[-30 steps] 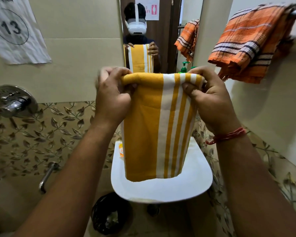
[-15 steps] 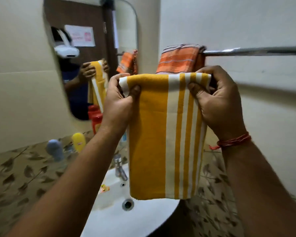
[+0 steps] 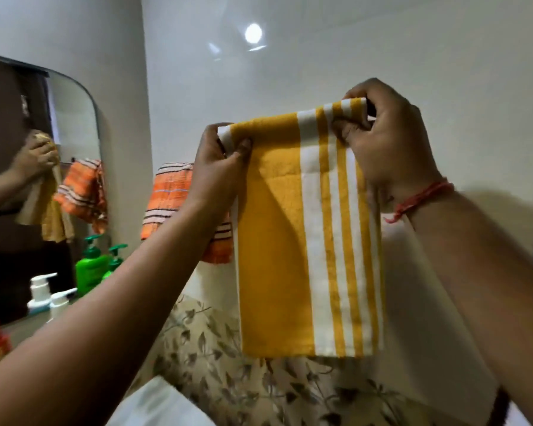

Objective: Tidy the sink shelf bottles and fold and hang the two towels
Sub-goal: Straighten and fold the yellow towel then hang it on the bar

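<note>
Towels are the job here, and through the head camera we hold the yellow towel (image 3: 277, 241) up in front of the pale wall (image 3: 320, 56), folded into a narrow hanging panel with white stripes down its right side. We judge it soft, light and limp: it drapes straight down from its top fold and will sag wherever we let go, so the two top corners are the places to take it. Terry cloth like this should not slip much between skin.

Our left hand (image 3: 222, 161) pinches the top left corner, thumb in front and fingers (image 3: 242, 147) curled behind the fold. Our right hand (image 3: 388, 139) grips the top right corner a little higher, fingers curled over the edge with the cloth bunched between them. Neither hand is spread; both are closed on the fabric.

Behind our left wrist the orange towel (image 3: 170, 198) hangs draped against the wall. We cannot see the rail under it. At lower left, by the mirror (image 3: 74, 118), a green bottle (image 3: 90, 272) and two white pump bottles (image 3: 39, 290) stand on the sink shelf. Hanging the yellow towel beside the orange one looks like the step in hand.
</note>
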